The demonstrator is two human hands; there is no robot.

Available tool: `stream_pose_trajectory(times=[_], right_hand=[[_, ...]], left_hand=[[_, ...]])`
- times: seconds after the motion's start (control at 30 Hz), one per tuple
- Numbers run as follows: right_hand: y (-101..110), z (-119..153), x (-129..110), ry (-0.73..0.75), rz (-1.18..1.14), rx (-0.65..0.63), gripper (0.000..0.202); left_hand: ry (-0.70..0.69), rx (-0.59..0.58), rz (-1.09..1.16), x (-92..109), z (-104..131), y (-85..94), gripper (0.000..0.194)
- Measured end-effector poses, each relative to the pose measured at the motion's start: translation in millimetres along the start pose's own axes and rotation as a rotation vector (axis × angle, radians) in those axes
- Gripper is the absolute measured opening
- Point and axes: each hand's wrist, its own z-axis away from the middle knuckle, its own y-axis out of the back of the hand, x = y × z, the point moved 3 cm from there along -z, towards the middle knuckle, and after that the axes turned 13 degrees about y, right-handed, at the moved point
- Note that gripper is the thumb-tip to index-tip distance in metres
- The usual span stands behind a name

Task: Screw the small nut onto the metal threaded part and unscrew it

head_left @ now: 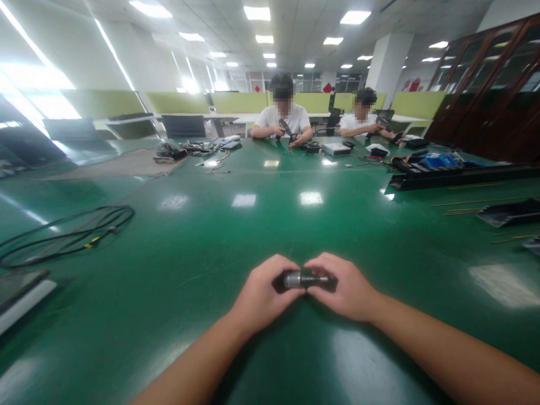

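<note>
Low in the middle of the view, a small cylindrical metal part (pixel 292 279) lies sideways between my hands. Its thicker end is silver, and a darker, thinner shaft runs to the right. My left hand (pixel 262 288) curls round the thick end, thumb in front and fingers behind. Around the shaft end, my right hand (pixel 349 288) is curved the same way, its thumb and fingertips close to the left hand's. Both palms hide the ends of the part. I cannot tell its exact kind, nor whether it rests on the green table (pixel 236 236).
A black cable (pixel 105 216) lies coiled at the left. Long black metal channels (pixel 447 178) and thin brass-coloured rods (pixel 468 211) lie at the right. Across the table, two people in white shirts (pixel 299 115) handle dark tools, with a white box (pixel 336 148) and parts before them.
</note>
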Motion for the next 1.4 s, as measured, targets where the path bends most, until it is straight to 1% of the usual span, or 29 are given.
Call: stream_pose_trajectory(times=[0.17,0.47,0.93,1.1,1.23,1.4], right_hand=[[-0.8,-0.7,-2.2,0.037,-0.001,-0.003,0.031],[-1.4,-1.0,-3.6,0.094,-0.013,0.002,0.02],[-1.2,-0.8,-3.2,0.05,0.014,-0.063,0.013],[-0.6,-1.5,-4.0,0.05,0.021,-0.047,0.016],[-1.5,-1.4,-3.8,0.074,0.002,-0.037,0.014],[-3.0,-0.5,-1.4,0.074,-0.019,-0.037,0.013]], left_hand=[[-0.018,-0.016,0.005,2.5,0.2,0.3,0.019],[-0.003,-0.014,-0.02,-0.6,0.4,-0.8,0.021],[-0.014,-0.021,-0.029,-1.5,1.3,-2.1,0.024],[-0.02,-0.017,-0.029,-2.2,1.8,-2.8,0.022],[-0.033,-0.011,-0.033,-1.9,1.8,-3.5,0.025],[-0.014,0.018,-0.029,0.4,2.0,-3.4,0.023]])
